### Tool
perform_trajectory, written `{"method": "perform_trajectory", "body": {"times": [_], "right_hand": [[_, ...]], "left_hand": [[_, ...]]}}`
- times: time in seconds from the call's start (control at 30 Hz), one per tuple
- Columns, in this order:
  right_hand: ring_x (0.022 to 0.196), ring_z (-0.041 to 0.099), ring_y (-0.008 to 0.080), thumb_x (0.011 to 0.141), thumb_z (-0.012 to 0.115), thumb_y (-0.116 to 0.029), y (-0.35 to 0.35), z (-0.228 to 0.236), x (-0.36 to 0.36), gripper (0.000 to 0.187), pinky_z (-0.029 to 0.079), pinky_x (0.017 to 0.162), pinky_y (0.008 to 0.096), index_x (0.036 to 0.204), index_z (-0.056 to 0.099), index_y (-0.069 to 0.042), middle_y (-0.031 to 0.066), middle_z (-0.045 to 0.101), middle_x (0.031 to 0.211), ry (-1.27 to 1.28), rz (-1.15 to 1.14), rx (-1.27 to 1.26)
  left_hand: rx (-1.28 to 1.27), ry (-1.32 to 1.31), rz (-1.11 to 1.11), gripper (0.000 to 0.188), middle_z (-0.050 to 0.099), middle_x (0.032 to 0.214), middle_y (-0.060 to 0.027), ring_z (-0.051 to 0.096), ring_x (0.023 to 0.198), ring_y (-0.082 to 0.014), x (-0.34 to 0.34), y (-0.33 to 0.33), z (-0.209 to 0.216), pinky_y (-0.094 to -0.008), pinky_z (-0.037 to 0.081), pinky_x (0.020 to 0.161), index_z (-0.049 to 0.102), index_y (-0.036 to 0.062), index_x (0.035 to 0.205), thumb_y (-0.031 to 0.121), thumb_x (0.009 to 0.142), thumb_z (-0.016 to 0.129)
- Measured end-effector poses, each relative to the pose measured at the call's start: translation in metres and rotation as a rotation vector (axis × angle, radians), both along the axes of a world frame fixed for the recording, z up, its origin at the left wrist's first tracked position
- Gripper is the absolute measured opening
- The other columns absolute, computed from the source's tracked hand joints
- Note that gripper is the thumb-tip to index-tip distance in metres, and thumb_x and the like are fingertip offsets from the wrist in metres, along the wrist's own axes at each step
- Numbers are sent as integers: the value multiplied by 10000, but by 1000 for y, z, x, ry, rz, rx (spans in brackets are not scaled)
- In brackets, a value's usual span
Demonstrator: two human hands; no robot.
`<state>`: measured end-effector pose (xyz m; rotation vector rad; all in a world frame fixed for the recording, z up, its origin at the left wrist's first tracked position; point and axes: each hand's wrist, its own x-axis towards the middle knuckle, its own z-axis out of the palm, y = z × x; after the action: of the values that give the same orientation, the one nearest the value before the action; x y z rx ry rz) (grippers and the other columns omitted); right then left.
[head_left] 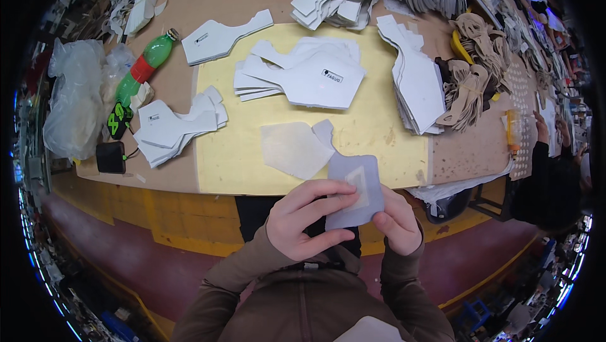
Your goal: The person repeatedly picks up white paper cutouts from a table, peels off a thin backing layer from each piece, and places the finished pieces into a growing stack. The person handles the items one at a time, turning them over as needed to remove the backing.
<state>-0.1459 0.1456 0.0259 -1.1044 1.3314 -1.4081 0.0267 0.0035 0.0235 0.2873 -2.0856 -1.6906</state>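
Note:
Just past the table's near edge, my right hand (400, 223) grips the right side of a grey-blue cut piece (363, 174), thumb on its face and other fingers behind it. A pale patch with a triangular look (360, 192) lies on that face. My left hand (309, 216) rests stretched fingertips on the patch, its thumb apart near the piece's lower left edge. The piece narrows at its far end, which reaches over the yellow sheet. Beside it on the sheet lies a cream, angular flat piece (295, 147), partly touched by the narrow end.
White cut pieces form stacks in the middle (315, 77), at the left (173, 127) and at the right (416, 86). A green bottle (142, 67) with a red band stands near plastic bags (74, 99). Beige strap bundles (470, 89) lie right. Another person's arm (536, 165) is at far right.

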Motion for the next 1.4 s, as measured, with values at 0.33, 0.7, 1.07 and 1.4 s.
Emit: {"method": "perform_trajectory", "body": {"times": [0.33, 0.7, 1.07, 1.4], "right_hand": [[879, 578, 347, 882, 644, -39, 2, 33, -18, 190, 480, 749, 392, 1051, 631, 46, 163, 600, 1015, 431, 107, 66], [804, 513, 357, 854, 654, 10, -28, 3, 6, 114, 434, 727, 425, 899, 550, 23, 163, 520, 900, 652, 82, 47], [809, 516, 376, 814, 682, 38, -35, -15, 12, 142, 447, 713, 431, 889, 562, 46, 176, 518, 889, 618, 113, -28], [846, 543, 378, 850, 667, 6, -34, -14, 9, 142, 466, 747, 424, 960, 595, 58, 183, 556, 944, 552, 126, 36]], "left_hand": [[194, -97, 26, 146, 769, 955, -136, 741, 805, -161, -14, 5, 16, -264, 576, 732, 727, -52, 1039, -30, 905, 675], [-465, -206, 57, 144, 725, 814, -91, 701, 680, -240, -11, -23, 12, -318, 543, 603, 719, 16, 972, 2, 830, 702], [-731, -244, 50, 133, 642, 719, -55, 637, 592, -231, -8, -25, 8, -344, 486, 511, 643, 63, 848, 29, 740, 714], [-216, -168, 134, 119, 745, 867, -100, 716, 718, -215, 4, -32, -9, -292, 560, 652, 726, 2, 924, -23, 809, 713]]}}
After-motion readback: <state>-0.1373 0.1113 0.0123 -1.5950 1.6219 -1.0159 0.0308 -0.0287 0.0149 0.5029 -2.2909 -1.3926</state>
